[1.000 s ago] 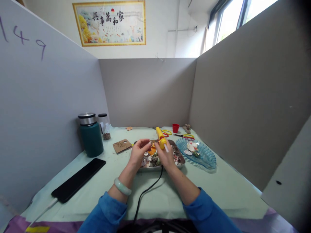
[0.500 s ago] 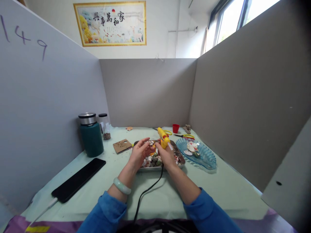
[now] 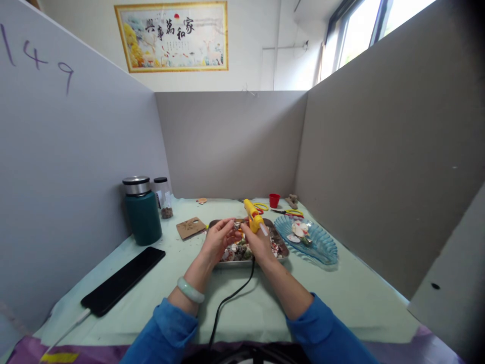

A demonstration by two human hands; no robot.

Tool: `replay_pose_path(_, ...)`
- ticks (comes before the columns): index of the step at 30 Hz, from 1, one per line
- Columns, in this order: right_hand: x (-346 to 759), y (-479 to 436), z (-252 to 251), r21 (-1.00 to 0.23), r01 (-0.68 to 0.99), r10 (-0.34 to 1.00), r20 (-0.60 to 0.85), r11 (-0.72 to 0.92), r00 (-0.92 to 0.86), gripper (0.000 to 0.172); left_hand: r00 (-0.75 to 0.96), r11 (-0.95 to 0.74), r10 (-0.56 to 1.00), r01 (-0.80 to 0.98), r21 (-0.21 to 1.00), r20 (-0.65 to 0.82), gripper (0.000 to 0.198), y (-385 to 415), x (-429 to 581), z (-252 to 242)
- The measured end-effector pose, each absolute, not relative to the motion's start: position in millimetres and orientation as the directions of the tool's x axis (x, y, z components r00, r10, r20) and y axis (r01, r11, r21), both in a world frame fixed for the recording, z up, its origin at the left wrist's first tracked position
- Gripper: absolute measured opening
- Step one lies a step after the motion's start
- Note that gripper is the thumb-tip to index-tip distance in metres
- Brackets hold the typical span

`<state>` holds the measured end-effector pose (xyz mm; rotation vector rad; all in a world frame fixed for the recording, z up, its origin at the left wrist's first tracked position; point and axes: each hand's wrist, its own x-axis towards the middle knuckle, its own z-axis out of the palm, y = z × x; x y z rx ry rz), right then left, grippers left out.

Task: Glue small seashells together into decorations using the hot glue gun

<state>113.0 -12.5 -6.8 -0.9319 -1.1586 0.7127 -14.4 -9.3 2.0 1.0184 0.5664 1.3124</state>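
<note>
My right hand (image 3: pixel 258 242) is closed around a yellow hot glue gun (image 3: pixel 254 216), whose clear glue stick pokes out at the back. From the gun a black cord runs down toward me. Between the fingertips of my left hand (image 3: pixel 219 238) is a small whitish, patterned piece (image 3: pixel 237 225), too small to name; my right fingertips meet it from the other side. Both hands are above a metal tray (image 3: pixel 242 264) heaped with small mixed decorative pieces, partly hidden by my hands.
To the right lies a blue scalloped glass dish (image 3: pixel 322 247) with several pieces in it. Behind are yellow-handled scissors (image 3: pixel 293 213) and a red cup (image 3: pixel 274 200). At left are a cardboard piece (image 3: pixel 190 228), a green flask (image 3: pixel 142 215), a jar (image 3: pixel 163 199) and a phone (image 3: pixel 123 280).
The small piece has turned and dropped slightly between my fingertips. My left fingers are a little lower, and the glue gun has shifted slightly left.
</note>
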Motion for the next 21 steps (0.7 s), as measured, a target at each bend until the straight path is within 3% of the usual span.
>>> replay_pose_path(21,111.9,-15.4,-5.9,-0.884,-0.067,0.858,0.428,0.463,0.284,0.033,0.192,-0.068,0.96,-0.548,0.834,0.204,0.031,-9.2,-15.2,2.1)
